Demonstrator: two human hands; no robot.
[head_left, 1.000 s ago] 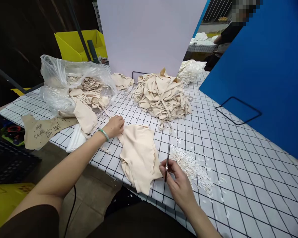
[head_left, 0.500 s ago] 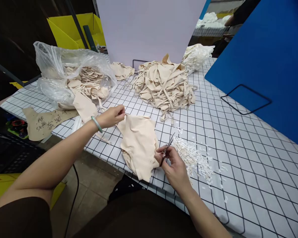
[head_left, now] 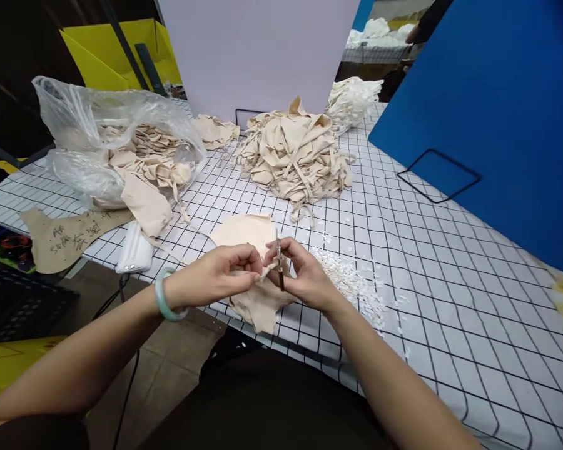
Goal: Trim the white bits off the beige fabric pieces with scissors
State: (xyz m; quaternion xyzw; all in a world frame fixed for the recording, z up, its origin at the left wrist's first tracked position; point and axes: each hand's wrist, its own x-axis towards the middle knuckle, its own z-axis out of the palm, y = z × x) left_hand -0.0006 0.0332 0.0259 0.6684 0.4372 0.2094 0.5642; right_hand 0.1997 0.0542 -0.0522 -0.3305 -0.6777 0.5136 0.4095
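Observation:
A beige fabric piece [head_left: 256, 306] lies at the table's near edge, bunched up under both hands. My left hand [head_left: 228, 272] is closed, its thumb and fingers pinching the edge of this fabric; a green bangle [head_left: 163, 295] circles the wrist. Close beside it, my right hand [head_left: 304, 275] is closed round small scissors [head_left: 280, 259], whose blades point away from me. The fingertips of both hands nearly meet over the fabric, and the right ones partly hide the scissors. Small white clippings [head_left: 351, 284] are scattered to the right of the right hand.
A heap of beige fabric pieces [head_left: 293, 156] stands behind the hands. Left of it is a clear plastic bag [head_left: 70, 134] with more pieces. A white power bank [head_left: 135, 247] with a cable and a marked brown pattern [head_left: 63, 240] lie at the left edge. A blue panel [head_left: 488, 125] stands right.
My left hand has come down and right from the fabric's upper corner to its middle, beside the scissors. The fabric is now bunched between the hands. The view has shifted slightly right.

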